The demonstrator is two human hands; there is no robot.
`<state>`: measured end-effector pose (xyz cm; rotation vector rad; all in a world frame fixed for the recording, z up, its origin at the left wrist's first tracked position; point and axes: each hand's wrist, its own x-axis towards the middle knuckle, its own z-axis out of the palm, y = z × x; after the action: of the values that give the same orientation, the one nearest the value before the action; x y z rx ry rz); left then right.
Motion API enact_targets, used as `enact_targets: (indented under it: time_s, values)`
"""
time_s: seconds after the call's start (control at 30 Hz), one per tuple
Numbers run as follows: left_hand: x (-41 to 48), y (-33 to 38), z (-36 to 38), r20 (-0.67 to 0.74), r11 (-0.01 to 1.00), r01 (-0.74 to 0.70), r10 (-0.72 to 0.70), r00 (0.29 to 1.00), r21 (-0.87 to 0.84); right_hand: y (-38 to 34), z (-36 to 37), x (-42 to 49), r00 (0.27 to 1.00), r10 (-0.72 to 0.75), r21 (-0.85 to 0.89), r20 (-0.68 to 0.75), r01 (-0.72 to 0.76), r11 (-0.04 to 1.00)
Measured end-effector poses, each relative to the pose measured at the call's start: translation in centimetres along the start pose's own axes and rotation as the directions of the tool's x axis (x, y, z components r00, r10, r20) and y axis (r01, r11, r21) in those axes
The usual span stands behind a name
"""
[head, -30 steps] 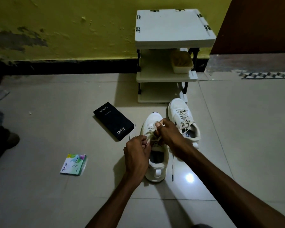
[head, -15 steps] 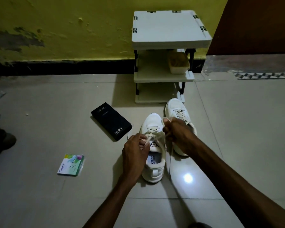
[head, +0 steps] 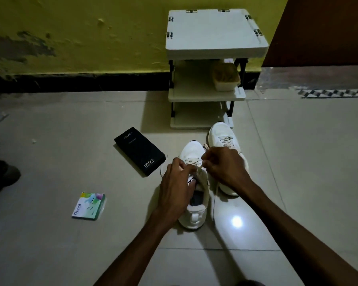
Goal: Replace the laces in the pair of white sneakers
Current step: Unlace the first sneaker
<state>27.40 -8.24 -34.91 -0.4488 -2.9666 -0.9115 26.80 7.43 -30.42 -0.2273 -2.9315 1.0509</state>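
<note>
Floor tiles point(head: 70, 124) carry both white shoes in the head view, toes pointing toward the wall point(head: 81, 27). The near sneaker point(head: 191, 150) lies straight ahead of the person, heel toward the camera, its opening partly covered by the left hand point(head: 175, 184). The far sneaker point(head: 221, 134) stands just beside it on the right and a little farther off, its toe right at the foot of a white shelf rack point(head: 214, 32), its own laces threaded across the front. The left hand's fingers point(head: 180, 162) curl down over the near sneaker's tongue and eyelets, and thumb and forefinger appear to pinch the lace point(head: 197, 167) at the left of the row. The right hand point(head: 224, 167) hovers over the gap between the two shoes, fingers closed tight on the same lace, which runs as a short taut stretch between both hands. One loose end drops from under the right hand and trails on the floor along the near sneaker's right flank. Left of the shoes a black vivo box point(head: 140, 150) marked 120W lies at an angle, close to the near sneaker's toe. Farther left and nearer the camera lies a small Odonil packet point(head: 89, 206). A pale tub point(head: 225, 80) with something brown in it sits on the rack's middle shelf. A bright spot of light point(head: 236, 221) reflects off the tile just right of the near sneaker's heel. A dark shoe point(head: 6, 174) shows at the left edge.
</note>
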Motion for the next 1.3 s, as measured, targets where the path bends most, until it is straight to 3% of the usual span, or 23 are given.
enact_targets:
  time_s: [0.1,0.17,0.4,0.47,0.57,0.63,0.67,0.73,0.8,0.87,0.93,1.0,1.03,1.13,1.2,1.23,1.27,1.3]
  values:
    - [0.5,-0.2,0.5,-0.026,0.990,-0.063,0.067,0.997,0.130,-0.2,1.0,-1.1,0.994,-0.029,-0.202,0.109,0.051,0.978]
    - [0.6,-0.5,0.8,-0.053,0.976,-0.116,0.127,0.990,0.182,0.2,2.1,-1.5,0.994,-0.032,-0.264,0.105,0.059,0.963]
    - [0.6,-0.6,-0.1,-0.155,0.935,-0.303,0.332,0.931,0.182,0.9,2.9,-2.6,0.998,0.057,-0.042,0.010,-0.057,0.997]
    - [1.6,-1.1,-1.5,-0.253,0.967,-0.236,0.253,0.934,0.096,1.2,2.9,-2.9,0.994,0.104,0.071,-0.024,-0.102,0.992]
    - [2.2,-2.4,-2.7,-0.369,0.985,0.087,-0.139,0.919,-0.152,1.5,3.2,-2.8,0.989,0.144,0.116,-0.033,-0.139,0.983]
    - [1.7,-2.3,-2.0,-0.300,0.887,0.264,-0.387,0.872,-0.378,1.2,3.3,-2.6,0.985,0.171,0.110,-0.014,-0.168,0.980]
    - [1.5,-2.1,-1.5,-0.219,0.823,0.301,-0.446,0.868,-0.482,1.0,3.2,-2.4,0.984,0.176,0.099,-0.006,-0.175,0.980]
    - [1.4,-1.6,-1.2,-0.084,0.761,0.269,-0.390,0.917,-0.590,0.9,3.2,-2.2,0.983,0.181,0.091,0.009,-0.181,0.979]
    - [1.8,-1.4,-2.0,0.039,0.762,0.231,-0.261,0.964,-0.605,0.8,3.1,-2.2,0.984,0.175,0.082,0.019,-0.176,0.981]
    - [2.2,-1.1,-3.1,0.189,0.849,0.211,-0.134,0.973,-0.485,0.7,3.1,-2.2,0.989,0.147,0.036,-0.004,-0.147,0.988]
    - [2.3,-0.8,-3.8,0.322,0.991,0.073,-0.032,0.946,-0.115,0.4,3.0,-2.3,0.991,0.134,0.008,-0.029,-0.134,0.991]
    - [2.1,-0.1,-4.1,0.330,0.964,-0.106,0.021,0.944,0.243,0.3,2.9,-2.4,0.989,0.142,0.007,-0.026,-0.142,0.990]
    - [2.1,0.3,-4.3,0.302,0.927,-0.160,0.053,0.952,0.340,0.3,2.9,-2.4,0.989,0.149,0.007,-0.024,-0.148,0.989]
    - [2.6,1.0,-4.1,0.265,0.879,-0.227,0.121,0.957,0.419,0.6,3.3,-2.2,0.986,0.166,0.016,-0.023,-0.166,0.986]
    - [2.8,1.1,-3.6,0.219,0.916,-0.179,0.104,0.970,0.359,0.5,3.4,-2.2,0.984,0.173,0.037,-0.039,-0.172,0.984]
    - [3.0,1.2,-3.6,0.169,0.964,-0.098,0.057,0.984,0.247,0.5,3.3,-2.3,0.983,0.175,0.056,-0.045,-0.173,0.983]
    - [3.2,1.2,-3.6,0.109,0.999,0.015,-0.019,0.994,0.033,0.6,3.3,-2.4,0.983,0.180,0.086,-0.042,-0.176,0.981]
    - [3.5,1.2,-3.9,0.050,0.951,0.144,-0.136,0.990,-0.275,0.6,3.1,-2.4,0.982,0.186,0.114,-0.032,-0.182,0.977]
